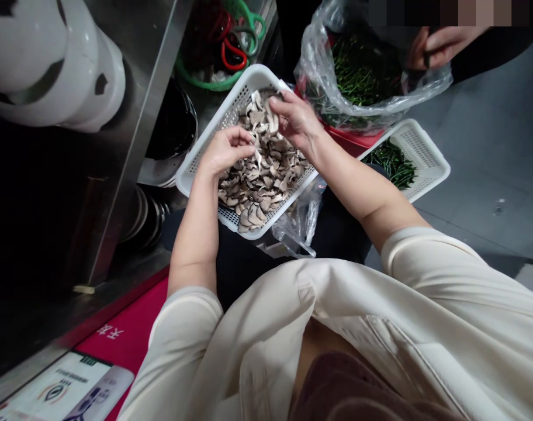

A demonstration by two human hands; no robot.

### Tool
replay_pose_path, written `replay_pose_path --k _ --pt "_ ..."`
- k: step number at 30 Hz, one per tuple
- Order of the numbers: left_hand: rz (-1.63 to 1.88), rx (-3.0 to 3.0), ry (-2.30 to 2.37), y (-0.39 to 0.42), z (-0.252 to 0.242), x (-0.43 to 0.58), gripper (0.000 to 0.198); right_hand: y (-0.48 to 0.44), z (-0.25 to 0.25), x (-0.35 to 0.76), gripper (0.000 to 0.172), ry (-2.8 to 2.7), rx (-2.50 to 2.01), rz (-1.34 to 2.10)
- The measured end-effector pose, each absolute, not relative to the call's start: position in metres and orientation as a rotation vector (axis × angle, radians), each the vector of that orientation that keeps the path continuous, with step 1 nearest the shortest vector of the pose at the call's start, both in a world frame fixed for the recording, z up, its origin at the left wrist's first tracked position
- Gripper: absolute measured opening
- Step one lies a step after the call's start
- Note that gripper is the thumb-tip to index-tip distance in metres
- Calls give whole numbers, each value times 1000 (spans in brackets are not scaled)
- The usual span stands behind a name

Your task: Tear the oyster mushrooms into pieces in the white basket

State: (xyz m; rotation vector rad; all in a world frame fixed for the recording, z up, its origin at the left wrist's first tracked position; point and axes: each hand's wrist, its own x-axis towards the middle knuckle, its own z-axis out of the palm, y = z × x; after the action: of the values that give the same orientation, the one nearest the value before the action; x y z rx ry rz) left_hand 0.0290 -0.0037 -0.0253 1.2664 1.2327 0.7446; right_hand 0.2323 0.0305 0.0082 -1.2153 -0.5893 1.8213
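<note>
two hands: both belong to the person and work close together over one white basket.
right hand point(295, 120): palm down at the far end of the basket, with fingers bent narrow and pinched on a pale mushroom piece point(272, 121).
left hand point(226, 151): at the left rim, with fingers curled in tight and fingertips at a pale strip between the two hands; i cannot tell whether it truly grips it.
mushrooms point(260, 181): a heap of grey-brown and cream slices fills most of the basket, right under both hands.
white basket point(188, 175): slotted plastic, tilted, resting in front of the person's lap.
clear bag point(298, 225): crumpled, just below the basket's near right edge.
sleeves point(424, 257): cream, short, with both forearms bare.
second basket point(431, 158): also white and slotted, just beside the first on the right.
green stems point(391, 165): a loose pile lies in the second basket.
plastic bag point(319, 67): clear and open-mouthed, behind both baskets and full of more dark green stems.
red basin point(354, 140): under the plastic bag, with only its rim showing.
other person's hand point(437, 47): at the bag's top right edge, closed on something thin and dark.
green basket point(205, 80): further back on the left, holding red-handled scissors point(231, 55).
steel cabinet point(148, 88): stands along the left side.
red mat point(130, 333): on the floor beside the left elbow.
</note>
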Motion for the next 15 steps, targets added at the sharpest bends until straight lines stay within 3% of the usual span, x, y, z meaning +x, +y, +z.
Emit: replay_pose_path --k 3,10,15 --pt "877 1228 1238 -3 -29 37 62 22 11 225 18 -644 -1169 1840" --pt "1155 1167 1300 7 -33 49 42 15 10 219 17 -942 -1080 1855" --pt "1189 920 1382 3 4 64 38 25 3 216 17 -657 -1203 1900"
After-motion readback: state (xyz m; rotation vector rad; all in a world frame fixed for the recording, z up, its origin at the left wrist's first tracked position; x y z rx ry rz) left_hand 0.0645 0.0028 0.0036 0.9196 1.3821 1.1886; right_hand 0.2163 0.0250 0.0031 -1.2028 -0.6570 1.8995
